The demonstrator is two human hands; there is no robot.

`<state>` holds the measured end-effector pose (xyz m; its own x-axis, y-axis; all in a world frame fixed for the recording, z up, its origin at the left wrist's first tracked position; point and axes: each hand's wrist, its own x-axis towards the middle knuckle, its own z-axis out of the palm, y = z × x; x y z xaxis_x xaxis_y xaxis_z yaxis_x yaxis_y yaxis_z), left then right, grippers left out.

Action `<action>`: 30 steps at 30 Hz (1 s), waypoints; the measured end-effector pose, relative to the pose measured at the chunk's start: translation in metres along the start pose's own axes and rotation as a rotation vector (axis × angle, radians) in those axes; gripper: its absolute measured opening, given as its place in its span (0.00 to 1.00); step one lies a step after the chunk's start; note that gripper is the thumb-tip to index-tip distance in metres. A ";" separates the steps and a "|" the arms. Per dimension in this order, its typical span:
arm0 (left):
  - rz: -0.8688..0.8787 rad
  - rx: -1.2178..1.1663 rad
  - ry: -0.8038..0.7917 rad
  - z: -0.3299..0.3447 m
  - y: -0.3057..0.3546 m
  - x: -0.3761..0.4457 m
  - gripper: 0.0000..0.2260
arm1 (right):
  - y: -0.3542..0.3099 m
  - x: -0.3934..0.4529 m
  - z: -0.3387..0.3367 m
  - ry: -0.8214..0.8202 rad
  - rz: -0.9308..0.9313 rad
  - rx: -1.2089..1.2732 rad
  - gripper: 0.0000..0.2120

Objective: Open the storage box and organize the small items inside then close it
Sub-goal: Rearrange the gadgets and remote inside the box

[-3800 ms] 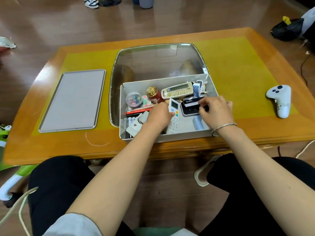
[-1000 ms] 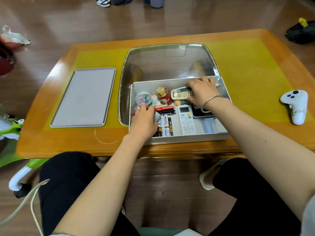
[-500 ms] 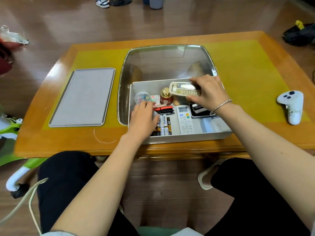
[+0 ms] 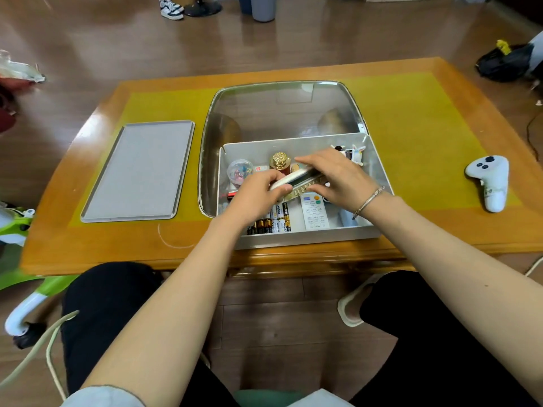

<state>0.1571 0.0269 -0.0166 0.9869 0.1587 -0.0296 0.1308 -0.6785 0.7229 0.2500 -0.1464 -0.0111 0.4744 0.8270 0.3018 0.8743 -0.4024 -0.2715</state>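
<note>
Frame centre: left hand [image 4: 258, 195] and right hand [image 4: 335, 174] both grip cream remote [image 4: 293, 179], tilted above open storage box [image 4: 379, 177] on table [image 4: 426, 118].

Even, bright indoor light; pale glare streaks the far floor [image 4: 123, 45] and the glass panel [image 4: 282, 110]. Wide-angle distortion bows the desk [image 4: 440, 113] edges, with slight blur at the left margin.

The wooden table [image 4: 88, 245] carries 1 grey lid [image 4: 138, 170] toward its left edge, the open storage box [image 4: 293, 237] at its front edge, and 1 white controller [image 4: 490, 180] near its right edge.
</note>
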 end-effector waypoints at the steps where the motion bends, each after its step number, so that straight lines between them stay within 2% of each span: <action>1: -0.017 0.027 0.000 0.003 -0.001 -0.001 0.06 | 0.002 -0.003 0.003 0.020 0.048 0.008 0.29; 3: -0.067 0.042 0.018 0.008 -0.003 -0.003 0.06 | 0.006 -0.006 0.008 0.045 0.222 0.087 0.30; 6: -0.100 -0.005 0.006 0.012 -0.006 -0.006 0.08 | 0.006 -0.003 0.015 0.029 0.463 0.294 0.22; 10: -0.103 -0.049 -0.028 0.021 -0.006 -0.010 0.12 | 0.001 0.005 0.018 0.113 0.504 0.384 0.13; 14: -0.174 -0.079 -0.050 0.026 -0.007 -0.009 0.13 | -0.007 0.008 0.019 0.063 0.492 0.461 0.15; 16: -0.216 -0.089 -0.094 0.028 -0.008 -0.008 0.13 | -0.007 0.005 0.021 0.024 0.514 0.422 0.16; 18: -0.270 -0.016 -0.119 0.028 -0.007 -0.006 0.09 | -0.003 0.001 0.023 -0.031 0.558 0.285 0.17; 21: -0.353 0.072 -0.158 0.029 -0.005 0.000 0.07 | 0.004 -0.005 0.025 -0.207 0.644 0.099 0.13; 24: -0.379 0.141 -0.153 0.033 -0.002 0.003 0.12 | 0.005 -0.008 0.027 -0.363 0.659 0.039 0.10; 30: -0.348 0.235 -0.104 0.040 0.002 0.005 0.18 | 0.005 -0.007 0.031 -0.432 0.640 -0.030 0.13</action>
<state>0.1658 -0.0024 -0.0430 0.8831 0.3419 -0.3214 0.4632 -0.7442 0.4813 0.2482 -0.1418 -0.0427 0.8116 0.5067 -0.2907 0.4481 -0.8593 -0.2465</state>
